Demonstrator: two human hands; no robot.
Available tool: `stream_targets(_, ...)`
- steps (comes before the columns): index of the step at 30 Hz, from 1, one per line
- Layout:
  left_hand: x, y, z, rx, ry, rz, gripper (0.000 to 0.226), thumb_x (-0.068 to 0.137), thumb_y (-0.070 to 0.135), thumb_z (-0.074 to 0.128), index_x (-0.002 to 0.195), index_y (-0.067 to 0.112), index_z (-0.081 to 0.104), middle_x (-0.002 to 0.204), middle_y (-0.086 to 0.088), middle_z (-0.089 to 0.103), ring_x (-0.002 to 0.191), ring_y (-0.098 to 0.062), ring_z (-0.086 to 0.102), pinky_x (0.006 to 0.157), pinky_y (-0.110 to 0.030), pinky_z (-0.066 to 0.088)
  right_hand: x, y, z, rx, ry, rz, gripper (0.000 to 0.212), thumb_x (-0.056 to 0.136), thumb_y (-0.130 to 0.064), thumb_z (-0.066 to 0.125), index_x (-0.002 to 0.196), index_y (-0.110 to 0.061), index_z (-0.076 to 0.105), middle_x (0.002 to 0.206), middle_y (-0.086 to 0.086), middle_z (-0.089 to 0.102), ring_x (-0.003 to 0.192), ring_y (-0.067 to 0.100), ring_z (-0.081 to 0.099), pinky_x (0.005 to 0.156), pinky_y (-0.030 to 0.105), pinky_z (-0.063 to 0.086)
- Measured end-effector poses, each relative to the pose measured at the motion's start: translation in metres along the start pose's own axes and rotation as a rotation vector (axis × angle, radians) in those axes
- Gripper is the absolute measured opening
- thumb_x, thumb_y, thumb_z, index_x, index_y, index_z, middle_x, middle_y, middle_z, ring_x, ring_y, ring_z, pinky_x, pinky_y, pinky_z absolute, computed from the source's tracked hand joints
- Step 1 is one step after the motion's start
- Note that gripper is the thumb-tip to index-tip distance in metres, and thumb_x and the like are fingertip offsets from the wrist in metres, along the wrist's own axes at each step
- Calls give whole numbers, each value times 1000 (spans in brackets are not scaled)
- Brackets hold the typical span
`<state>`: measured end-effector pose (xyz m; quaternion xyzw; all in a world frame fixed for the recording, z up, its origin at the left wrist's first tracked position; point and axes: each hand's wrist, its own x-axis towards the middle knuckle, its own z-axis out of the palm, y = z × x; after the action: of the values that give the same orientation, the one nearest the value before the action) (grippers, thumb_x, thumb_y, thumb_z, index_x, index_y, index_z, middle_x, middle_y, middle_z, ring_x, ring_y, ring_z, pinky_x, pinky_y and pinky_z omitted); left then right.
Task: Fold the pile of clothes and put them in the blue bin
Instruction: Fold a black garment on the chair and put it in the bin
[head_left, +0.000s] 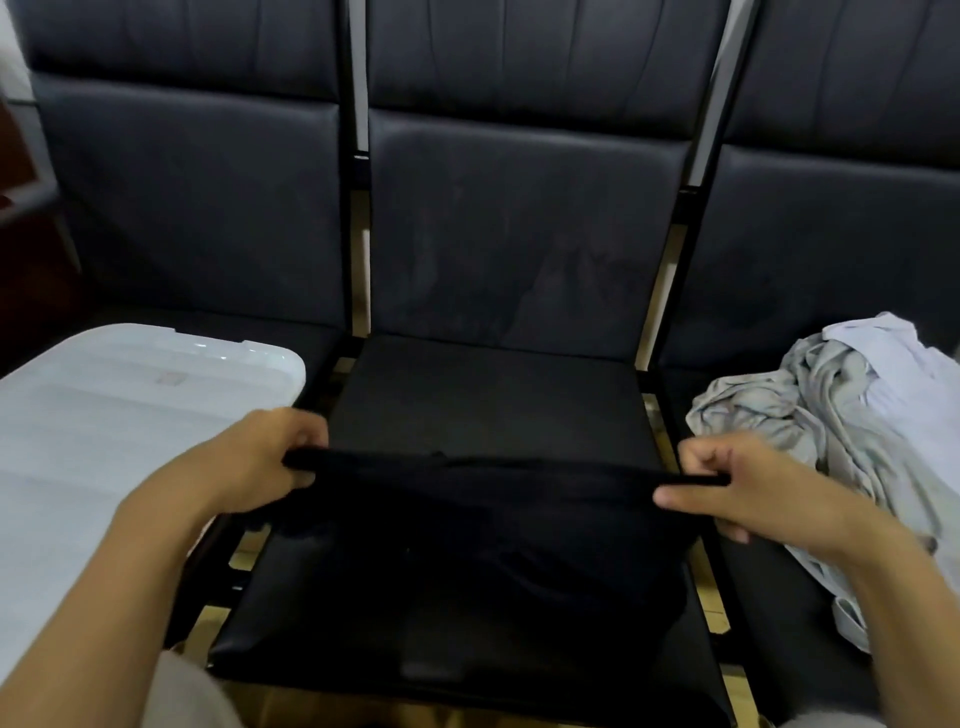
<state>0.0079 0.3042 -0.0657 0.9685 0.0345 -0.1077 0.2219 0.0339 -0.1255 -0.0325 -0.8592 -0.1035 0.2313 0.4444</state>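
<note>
My left hand (260, 462) and right hand (727, 483) pinch the black garment (483, 519) taut between them (dark on a dark seat (488, 395)); uneven tension could skew the fold.

Both hands hold a black garment (467, 519) stretched over the middle black chair seat (488, 395). The left hand (260, 457) grips its top edge at one end, and the right hand (737, 488) pinches the other end. A white bin lid (104, 415) lies on the left seat. A pile of grey and pale clothes (841, 415) sits on the right seat.
</note>
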Motion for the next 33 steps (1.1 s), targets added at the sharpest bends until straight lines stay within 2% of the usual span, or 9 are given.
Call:
stream_targets(3, 11, -19, -10, 152, -95, -91, 20, 82, 8, 56, 88, 21, 69, 83, 3, 62, 82, -17, 64, 68, -25, 47, 22, -1, -4, -11, 12, -27, 47, 90, -8, 68, 67, -16, 28, 62, 1, 29, 46, 10, 43, 46, 25, 43)
stream_targets(7, 50, -18, -64, 210, 215, -80, 33, 76, 10, 52, 104, 13, 70, 104, -16, 67, 104, -40, 63, 88, -41, 52, 70, -37, -46, -47, 381, -194, 48, 88, -4, 68, 65, -19, 28, 61, -1, 34, 51, 7, 60, 62, 39, 55)
stream_targets(10, 66, 11, -134, 105, 387, 74, 42, 78, 1, 41, 110, 6, 69, 115, -24, 68, 113, -42, 61, 98, -41, 49, 90, -92, -89, -102, 626, -344, 49, 90, -8, 68, 64, -18, 28, 59, 1, 39, 57, 7, 60, 52, 18, 53)
stream_targets(13, 65, 33, -204, 5, 510, 131, 69, 82, -14, 37, 144, 14, 50, 139, -20, 54, 127, -40, 52, 110, -47, 41, 86, -146, -121, -155, 754, -499, 48, 93, -12, 67, 65, -18, 28, 62, 5, 41, 61, 8, 58, 56, 18, 53)
stream_targets(20, 6, 49, -228, 72, 734, 314, 59, 73, -24, 42, 122, 1, 66, 124, -19, 64, 121, -35, 56, 105, -36, 40, 32, -175, -119, -314, 787, -657, 45, 87, -12, 73, 64, -14, 34, 58, 5, 41, 52, 9, 48, 50, 25, 44)
stream_targets(25, -37, -7, -130, 312, 486, 221, 47, 71, -15, 56, 106, 10, 76, 107, -14, 73, 105, -34, 66, 98, -41, 47, 11, -91, -38, -356, 491, -555, 49, 75, -22, 82, 57, -24, 36, 53, -12, 44, 50, 3, 35, 52, 22, 33)
stream_targets(28, -57, -37, -57, 524, 168, 87, 61, 77, 3, 51, 125, 38, 63, 126, 13, 64, 125, -13, 54, 116, -39, 21, 6, -27, 31, -273, 115, -342, 40, 71, -53, 78, 63, -27, 49, 59, -11, 54, 57, 1, 48, 56, 25, 41)
stream_targets(30, -65, -48, -22, 533, -120, 36, 63, 81, 13, 51, 134, 47, 49, 136, 23, 50, 135, -4, 39, 120, -45, 2, 4, 11, 63, -138, -149, -117, 32, 78, -48, 78, 85, -22, 61, 81, -5, 69, 74, 8, 65, 64, 24, 50)
stream_targets(33, -58, -45, 4, 425, -232, 63, 50, 86, 24, 56, 129, 48, 48, 139, 23, 44, 135, -4, 38, 122, -41, 8, 13, 63, 74, -108, -102, 80, 23, 89, -37, 71, 98, -17, 64, 91, 5, 72, 80, 12, 71, 67, 24, 55)
